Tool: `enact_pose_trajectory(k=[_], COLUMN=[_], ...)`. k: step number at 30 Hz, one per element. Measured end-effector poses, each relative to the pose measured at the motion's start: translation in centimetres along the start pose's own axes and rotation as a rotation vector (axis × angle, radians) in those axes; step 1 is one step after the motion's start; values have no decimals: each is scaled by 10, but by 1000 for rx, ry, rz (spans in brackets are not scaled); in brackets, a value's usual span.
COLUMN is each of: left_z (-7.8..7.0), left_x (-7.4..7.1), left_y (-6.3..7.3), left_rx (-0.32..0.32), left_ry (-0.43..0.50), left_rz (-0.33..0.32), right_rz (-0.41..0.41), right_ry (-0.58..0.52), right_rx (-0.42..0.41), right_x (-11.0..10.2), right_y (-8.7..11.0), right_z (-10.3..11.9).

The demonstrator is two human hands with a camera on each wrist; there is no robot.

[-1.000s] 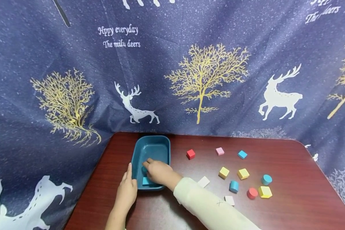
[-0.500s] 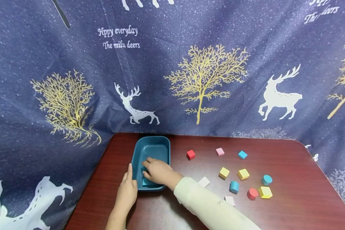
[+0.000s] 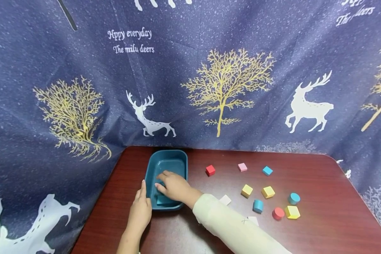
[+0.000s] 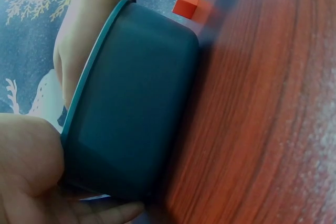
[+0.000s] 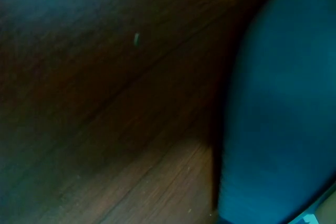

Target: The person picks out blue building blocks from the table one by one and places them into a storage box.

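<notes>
In the head view a teal plastic box (image 3: 168, 154) stands at the table's left side. My left hand (image 3: 139, 213) rests against its left wall with straight fingers. The left wrist view shows the palm and fingers of that hand beside the box's outer wall (image 4: 126, 103). My right hand (image 3: 174, 187) is inside the box, reaching over the right wall, with thumb and fingers apart. Beneath it a blue block (image 3: 163, 200) lies on the box floor, partly hidden by the hand. The right wrist view shows only the box's outside (image 5: 283, 103) and table.
Right of the box lie a red cube (image 3: 210, 170), a pink block (image 3: 242, 167) and a flat blue block (image 3: 267, 170). Yellow blocks (image 3: 268, 192), blue cylinders (image 3: 258, 206) and a red cylinder (image 3: 278, 213) sit farther right. White blocks (image 3: 225, 200) lie near the right sleeve (image 3: 231, 225).
Inside the box, my right thumb and fingers have parted from a pinch around a bluish piece, and the hand has risen slightly. My left hand has stayed at the box's left wall.
</notes>
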State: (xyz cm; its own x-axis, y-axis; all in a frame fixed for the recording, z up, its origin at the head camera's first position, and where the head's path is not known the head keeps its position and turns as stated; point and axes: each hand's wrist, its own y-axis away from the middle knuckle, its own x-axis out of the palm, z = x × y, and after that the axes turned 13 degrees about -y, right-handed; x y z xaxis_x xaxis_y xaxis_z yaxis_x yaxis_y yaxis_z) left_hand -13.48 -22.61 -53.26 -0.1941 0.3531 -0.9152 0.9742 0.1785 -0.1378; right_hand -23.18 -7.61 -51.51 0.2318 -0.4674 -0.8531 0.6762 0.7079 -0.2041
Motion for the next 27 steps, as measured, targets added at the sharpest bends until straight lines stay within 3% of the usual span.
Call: enact_pose_trajectory(k=[12,27], left_z=[-1,0], left_x=[0,0], left_y=[1,0], left_rx=[-2,1], left_ry=[-5,-17], left_rz=[9,-7], right_rz=[-70,-8], right_ry=[82,65], right_rx=[-56,13], right_x=[-5,-23], right_y=[1,9], right_z=[0,-2])
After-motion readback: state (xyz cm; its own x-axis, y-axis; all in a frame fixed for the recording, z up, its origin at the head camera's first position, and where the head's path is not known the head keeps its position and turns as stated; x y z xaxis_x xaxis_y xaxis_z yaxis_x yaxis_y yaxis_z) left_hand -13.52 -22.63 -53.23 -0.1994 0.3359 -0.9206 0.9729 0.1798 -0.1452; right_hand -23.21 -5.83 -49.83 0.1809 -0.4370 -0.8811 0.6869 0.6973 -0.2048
